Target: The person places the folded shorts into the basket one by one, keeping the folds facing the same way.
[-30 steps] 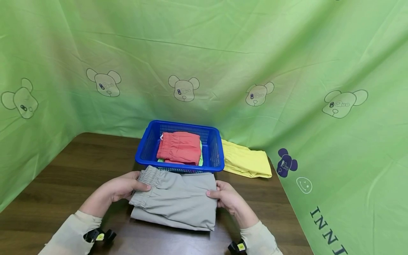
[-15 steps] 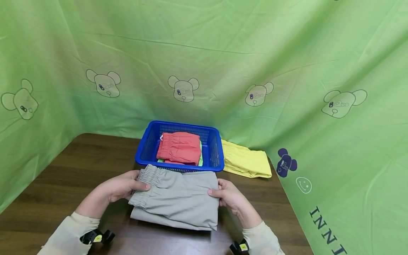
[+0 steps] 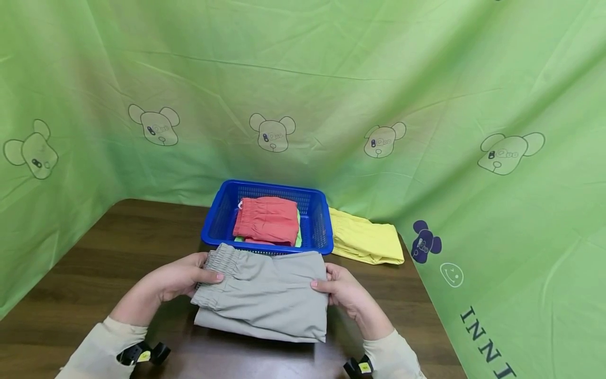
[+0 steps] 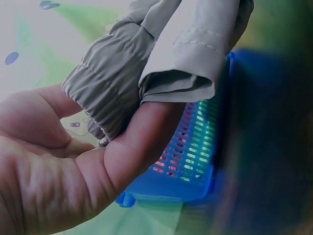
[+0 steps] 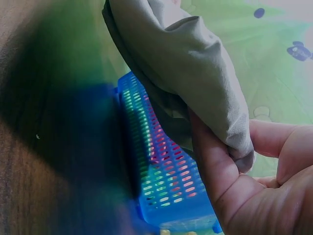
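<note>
Folded grey shorts (image 3: 265, 297) with a gathered elastic waistband hang between both hands, in front of the basket. My left hand (image 3: 182, 276) grips the waistband end, thumb on top and fingers beneath. At the other end my right hand (image 3: 347, 295) holds the folded edge the same way. In the left wrist view the waistband (image 4: 110, 81) and a stitched hem lie between thumb and fingers. The right wrist view shows the smooth grey cloth (image 5: 195, 73) pinched by the right hand (image 5: 264, 186). The shorts' underside is hidden in the head view.
Behind the shorts stands a blue perforated basket (image 3: 208, 231) holding folded red shorts (image 3: 270, 218) over green cloth (image 3: 299, 239). A folded yellow garment (image 3: 366, 237) lies right of it on the dark wooden table (image 3: 142, 231). A green curtain (image 3: 303, 79) encloses the back and sides.
My right hand has shifted slightly right and up, drawing the right edge of the grey shorts outward. The left hand has barely moved. Basket and yellow garment are unchanged.
</note>
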{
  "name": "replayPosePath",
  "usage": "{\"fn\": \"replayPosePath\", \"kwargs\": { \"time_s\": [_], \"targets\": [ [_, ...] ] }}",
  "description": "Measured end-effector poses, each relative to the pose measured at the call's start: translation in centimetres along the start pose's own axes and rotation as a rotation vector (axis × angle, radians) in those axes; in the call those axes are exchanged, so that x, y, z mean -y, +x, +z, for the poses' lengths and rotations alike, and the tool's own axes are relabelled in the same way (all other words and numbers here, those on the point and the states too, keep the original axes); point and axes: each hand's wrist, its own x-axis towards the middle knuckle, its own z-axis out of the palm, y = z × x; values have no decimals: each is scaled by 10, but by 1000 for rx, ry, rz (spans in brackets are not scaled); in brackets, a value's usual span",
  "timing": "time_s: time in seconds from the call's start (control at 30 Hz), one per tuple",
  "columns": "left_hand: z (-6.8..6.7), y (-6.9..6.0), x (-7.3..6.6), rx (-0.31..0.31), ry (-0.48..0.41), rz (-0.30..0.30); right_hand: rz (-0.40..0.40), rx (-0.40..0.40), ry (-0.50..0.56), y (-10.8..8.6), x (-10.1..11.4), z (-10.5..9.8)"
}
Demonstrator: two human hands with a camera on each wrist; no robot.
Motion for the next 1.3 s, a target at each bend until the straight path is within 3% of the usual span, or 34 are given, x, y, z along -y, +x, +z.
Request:
{"fn": "replayPosePath", "kwargs": {
  "time_s": [0.87, 1.3],
  "targets": [
    [-3, -16, -9, 11, -30, 59, -67, 42, 15, -6, 11, 2],
    [-5, -16, -16, 10, -42, 174, -119, -61, 38, -5, 14, -3]
  ]
}}
